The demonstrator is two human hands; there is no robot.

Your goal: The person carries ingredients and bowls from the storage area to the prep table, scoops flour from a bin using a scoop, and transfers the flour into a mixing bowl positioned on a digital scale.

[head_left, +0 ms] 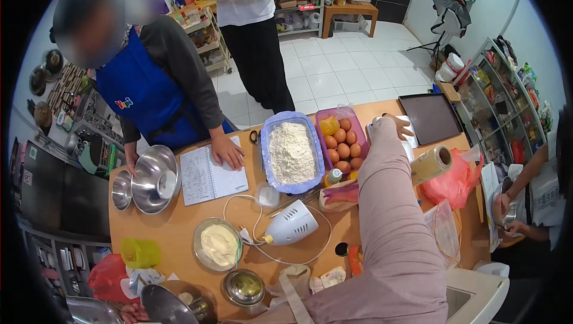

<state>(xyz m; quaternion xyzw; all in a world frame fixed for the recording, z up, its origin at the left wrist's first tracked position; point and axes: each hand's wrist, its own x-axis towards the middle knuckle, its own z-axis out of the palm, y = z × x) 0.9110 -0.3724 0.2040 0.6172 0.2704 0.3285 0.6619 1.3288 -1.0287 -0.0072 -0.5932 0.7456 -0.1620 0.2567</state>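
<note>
My right arm, in a dusty-pink sleeve, stretches across the table. My right hand (pixel 403 127) is over a white tray-like object (pixel 409 147) beside the eggs; its visible fingers are apart, and I see nothing held. Just left of it, brown eggs (pixel 341 138) and a yellow item fill a pink container (pixel 325 113). At the lower left, what appears to be my left hand (pixel 135 313) curls against the outside of a steel bowl (pixel 161 305); its wrist is out of frame. Nearby are a glass bowl of pale cream (pixel 218 244) and a hand mixer (pixel 292 224).
Flour (pixel 292 154) fills a lavender tub. A co-worker's hand (pixel 228 151) rests on a notebook (pixel 197 175), the other on a steel bowl (pixel 156 190). A cling-film roll (pixel 433 164), red bag (pixel 456 178) and dark baking tray (pixel 431 118) lie right. The mixer cord loops across the table.
</note>
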